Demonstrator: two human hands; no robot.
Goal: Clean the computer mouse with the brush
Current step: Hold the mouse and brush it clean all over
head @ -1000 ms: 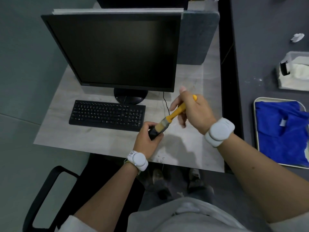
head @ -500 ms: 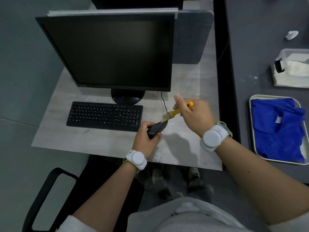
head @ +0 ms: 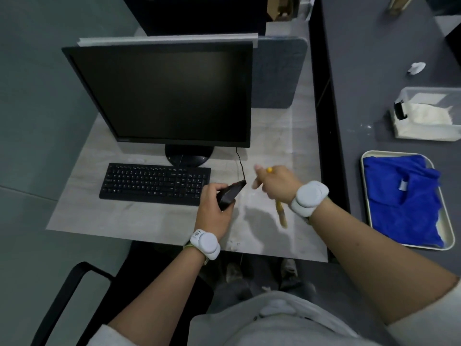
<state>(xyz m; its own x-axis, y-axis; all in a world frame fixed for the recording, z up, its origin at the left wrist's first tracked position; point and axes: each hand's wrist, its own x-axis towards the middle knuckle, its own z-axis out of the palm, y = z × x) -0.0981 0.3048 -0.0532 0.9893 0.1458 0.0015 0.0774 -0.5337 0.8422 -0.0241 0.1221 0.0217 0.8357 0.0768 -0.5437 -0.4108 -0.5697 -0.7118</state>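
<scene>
My left hand (head: 213,208) grips a black wired computer mouse (head: 230,194), lifted and tilted just above the desk to the right of the keyboard; its cable runs up toward the monitor. My right hand (head: 277,183) is to the right of the mouse, apart from it, and holds the yellow-handled brush (head: 280,212). The brush is motion-blurred: its handle tip shows above the fist, the rest points down toward me below the wrist. The bristles touch nothing.
A black keyboard (head: 154,182) and a dark monitor (head: 162,93) stand on the light desk (head: 139,221). On the dark table to the right lie a tray (head: 446,236) holding a blue cloth (head: 409,198) and a clear box (head: 429,116). A black chair arm (head: 67,293) is lower left.
The brush was on the mouse; my right hand has pulled away to the right and swung the brush so its head points down toward me. My left hand still holds the mouse.
</scene>
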